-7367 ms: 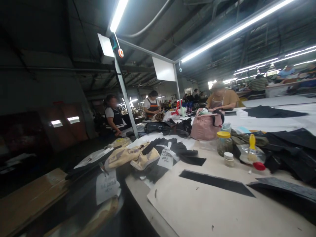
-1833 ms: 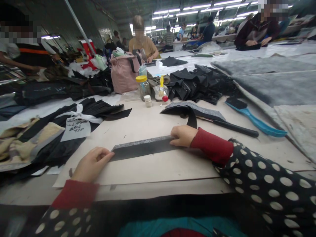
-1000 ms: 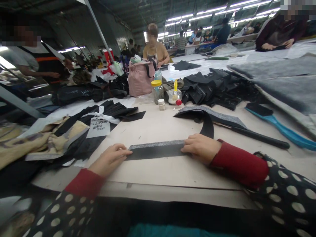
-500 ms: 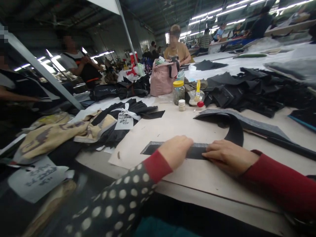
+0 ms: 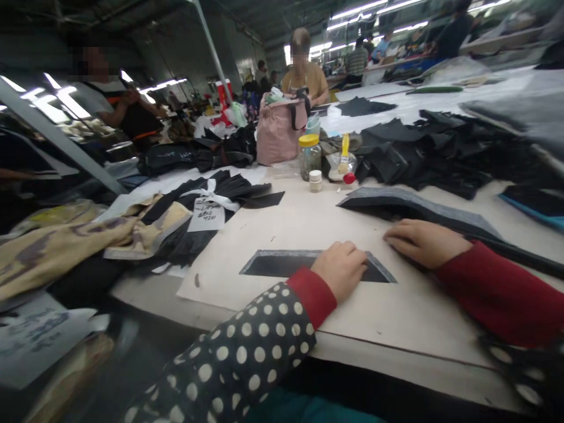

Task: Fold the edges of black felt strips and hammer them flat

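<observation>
A flat black fabric piece (image 5: 275, 264) with grey edging along its top and right end lies on the pale board. Across its right half rests my left hand (image 5: 341, 270), fingers lying over the surface. My right hand (image 5: 425, 242) is up and to the right of it, fingers stretched leftward, just below a stack of long black strips (image 5: 396, 202) with a grey upper edge. What lies beneath the right palm is mostly hidden; some dark material shows at its lower edge.
A yellow-lidded jar (image 5: 309, 157), a small white bottle (image 5: 315, 181) and a yellow-handled brush (image 5: 344, 154) stand behind the board. Tagged black pieces (image 5: 238, 191) lie left, a heap of black pieces (image 5: 418, 150) right. A pink bag (image 5: 282, 129) sits farther back, near a person.
My right hand has left the fabric piece's right end and moved up and right. The left hand has slid right along the piece. The curled black strip no longer shows its loop.
</observation>
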{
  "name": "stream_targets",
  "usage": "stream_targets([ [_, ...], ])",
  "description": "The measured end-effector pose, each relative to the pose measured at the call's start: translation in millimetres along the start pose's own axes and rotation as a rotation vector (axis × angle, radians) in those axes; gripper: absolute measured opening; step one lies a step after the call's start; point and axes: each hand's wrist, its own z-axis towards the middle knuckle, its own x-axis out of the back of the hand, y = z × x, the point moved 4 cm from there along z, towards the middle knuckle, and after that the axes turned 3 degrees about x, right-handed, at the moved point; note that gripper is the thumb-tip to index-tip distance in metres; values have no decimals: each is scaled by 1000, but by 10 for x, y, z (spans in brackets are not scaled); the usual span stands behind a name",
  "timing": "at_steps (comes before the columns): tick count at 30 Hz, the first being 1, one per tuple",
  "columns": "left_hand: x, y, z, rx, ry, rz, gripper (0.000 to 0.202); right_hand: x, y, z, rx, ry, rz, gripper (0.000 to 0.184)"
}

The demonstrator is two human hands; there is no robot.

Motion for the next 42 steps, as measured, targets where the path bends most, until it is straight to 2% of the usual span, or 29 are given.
stream_targets([
  [4, 32, -6, 11, 21, 9, -69, 12, 78, -113, -30, 1, 38, 22, 28],
  [10, 25, 5, 12, 18, -6, -86, 14, 43, -306, -105, 27, -99, 208, 20],
  [18, 14, 52, 16, -43, -88, -83, 18, 26, -273, -117, -104, -123, 266, 18],
  [24, 15, 66, 8, -70, -112, -70, 18, 50, -288, -123, -139, -143, 255, 20],
  [29, 16, 55, -5, -82, -139, -40, 22, 53, -302, -118, -112, -155, 239, 21],
  [38, -3, 48, -23, -127, -103, -73, 25, 29, -293, -123, -132, -145, 331, 24],
  [42, -12, 43, -29, -129, -81, -61, 22, 5, -289, -105, -259, -115, 378, 26],
])
